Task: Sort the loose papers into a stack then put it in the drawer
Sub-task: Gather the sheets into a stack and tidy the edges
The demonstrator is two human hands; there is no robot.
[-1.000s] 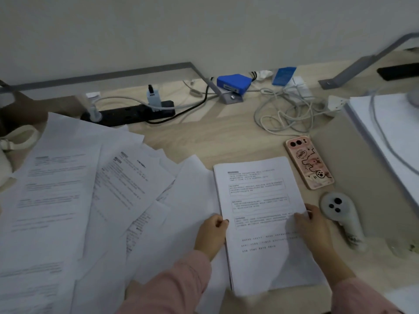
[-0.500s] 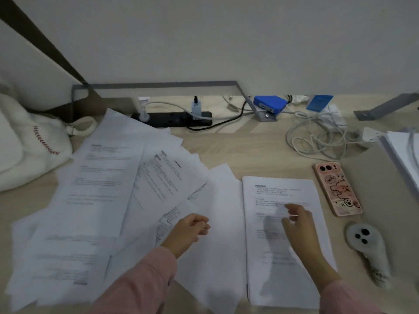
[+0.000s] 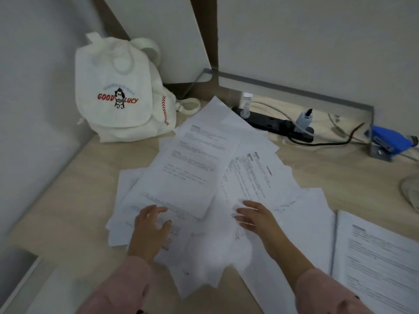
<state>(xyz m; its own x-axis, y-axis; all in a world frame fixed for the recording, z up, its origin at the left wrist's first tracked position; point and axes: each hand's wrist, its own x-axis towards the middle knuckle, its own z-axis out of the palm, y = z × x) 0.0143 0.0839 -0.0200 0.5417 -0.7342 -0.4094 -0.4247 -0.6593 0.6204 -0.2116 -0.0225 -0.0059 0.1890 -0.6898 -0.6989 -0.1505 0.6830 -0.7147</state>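
Across the pale worktop (image 3: 340,177) loose papers (image 3: 204,173) fan away from both flat, spread, empty hands, left hand (image 3: 150,230) and right hand (image 3: 255,217) equally near.

Head view, down onto desk (image 3: 340,177)

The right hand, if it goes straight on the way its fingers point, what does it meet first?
The right hand points left, so it would probably first meet the edge of the top sheet on the loose papers; height is unclear.
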